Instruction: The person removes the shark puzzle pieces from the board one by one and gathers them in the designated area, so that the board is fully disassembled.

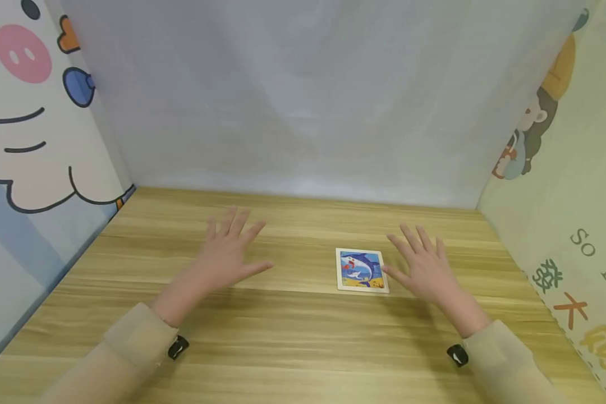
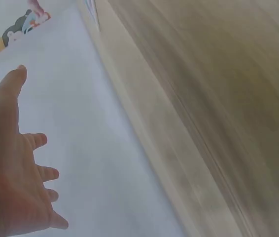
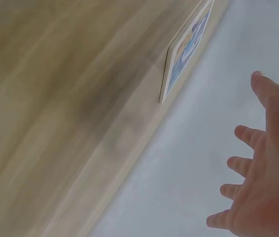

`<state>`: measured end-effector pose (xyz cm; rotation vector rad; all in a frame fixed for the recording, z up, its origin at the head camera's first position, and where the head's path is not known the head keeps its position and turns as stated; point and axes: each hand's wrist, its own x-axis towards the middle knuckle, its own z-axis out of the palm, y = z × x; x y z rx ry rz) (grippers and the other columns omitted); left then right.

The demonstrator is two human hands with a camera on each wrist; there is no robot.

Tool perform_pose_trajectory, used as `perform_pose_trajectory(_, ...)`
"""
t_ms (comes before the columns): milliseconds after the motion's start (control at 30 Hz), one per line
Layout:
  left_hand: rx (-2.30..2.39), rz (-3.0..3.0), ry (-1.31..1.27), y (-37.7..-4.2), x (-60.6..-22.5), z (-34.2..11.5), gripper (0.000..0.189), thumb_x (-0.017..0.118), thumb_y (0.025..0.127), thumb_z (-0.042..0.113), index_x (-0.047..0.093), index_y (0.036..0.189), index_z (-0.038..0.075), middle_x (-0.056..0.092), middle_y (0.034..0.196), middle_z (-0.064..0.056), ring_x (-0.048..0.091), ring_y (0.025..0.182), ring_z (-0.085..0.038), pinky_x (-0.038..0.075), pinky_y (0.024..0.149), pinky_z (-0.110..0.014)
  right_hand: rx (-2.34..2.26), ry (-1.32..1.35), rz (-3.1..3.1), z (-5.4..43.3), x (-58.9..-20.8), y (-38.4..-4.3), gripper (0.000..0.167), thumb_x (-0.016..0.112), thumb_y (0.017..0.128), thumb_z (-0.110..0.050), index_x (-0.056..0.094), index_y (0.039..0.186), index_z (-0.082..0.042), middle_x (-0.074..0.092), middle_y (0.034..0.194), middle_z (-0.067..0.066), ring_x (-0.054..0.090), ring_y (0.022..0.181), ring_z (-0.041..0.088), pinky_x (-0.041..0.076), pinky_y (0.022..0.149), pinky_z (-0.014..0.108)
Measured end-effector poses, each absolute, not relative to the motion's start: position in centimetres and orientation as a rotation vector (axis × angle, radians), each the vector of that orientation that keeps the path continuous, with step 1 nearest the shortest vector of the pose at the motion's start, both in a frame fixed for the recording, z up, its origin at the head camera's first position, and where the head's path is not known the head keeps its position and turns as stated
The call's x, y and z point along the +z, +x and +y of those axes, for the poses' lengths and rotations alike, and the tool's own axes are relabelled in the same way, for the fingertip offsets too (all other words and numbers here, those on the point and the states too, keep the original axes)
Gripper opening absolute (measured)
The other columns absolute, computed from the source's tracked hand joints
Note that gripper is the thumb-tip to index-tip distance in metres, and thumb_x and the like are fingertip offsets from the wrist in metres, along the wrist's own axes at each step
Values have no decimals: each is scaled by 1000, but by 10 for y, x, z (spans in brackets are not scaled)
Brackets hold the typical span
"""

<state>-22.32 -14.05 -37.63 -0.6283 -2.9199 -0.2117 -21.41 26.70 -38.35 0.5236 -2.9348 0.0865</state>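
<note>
White-bordered card (image 1: 361, 270) — blue dolphin, yellow sand — on tan woodgrain table (image 1: 293, 336).

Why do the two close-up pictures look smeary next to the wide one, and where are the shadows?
Head view: sharp and evenly lit, with soft shadows on the wooden table beneath the left hand and right hand; the dolphin picture card reads clearly. Left wrist view: wood grain streaked by blur. Right wrist view: same streaking, a dark shadow patch on the wood, card seen edge-on.

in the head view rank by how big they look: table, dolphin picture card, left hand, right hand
1. table
2. left hand and right hand, about alike
3. dolphin picture card
</note>
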Motion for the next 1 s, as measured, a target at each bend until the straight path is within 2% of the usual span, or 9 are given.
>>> perform_pose_trajectory(200,-226,-2882,-699,-236,-375,-112,89,47,82,73,20,151,25,3,158,-12,-7,144,-33,0,111,-60,32,603,-2906,262,-382,-228,74,54,89,-56,31,147,-16,13,157,14,8,142,41,8,107,67)
perform_pose_trajectory(433,-209,-2790,-840,-251,-384,-73,88,55,79,70,31,148,20,22,154,-12,18,142,-34,12,113,-54,76,749,-2903,252,-390,-244,76,61,86,-51,33,146,-14,17,156,14,10,142,40,11,108,66)
perform_pose_trajectory(533,-231,-2793,-896,-257,-387,-55,86,60,78,67,35,146,20,31,151,-10,24,139,-31,14,114,-51,87,814,-2905,249,-395,-250,78,64,85,-51,34,146,-12,20,155,14,14,142,40,13,108,65)
perform_pose_trajectory(667,-238,-2828,-960,-266,-392,-31,85,64,77,63,37,145,21,39,144,-6,29,136,-27,17,113,-48,141,898,-2917,247,-399,-256,80,68,82,-49,37,144,-10,27,152,16,23,139,42,20,107,63)
perform_pose_trajectory(800,-262,-2864,-1019,-275,-398,-12,81,67,77,60,41,143,20,46,137,-4,33,132,-25,18,113,-47,316,927,-3006,245,-403,-260,81,72,80,-44,36,145,-10,27,152,16,28,137,41,30,104,60)
perform_pose_trajectory(1000,-292,-2956,-1100,-284,-407,6,76,68,78,57,45,140,20,47,136,-4,33,133,-25,20,112,-49,485,956,-3126,245,-411,-266,83,73,80,-42,34,145,-9,26,152,16,31,134,42,31,104,58)
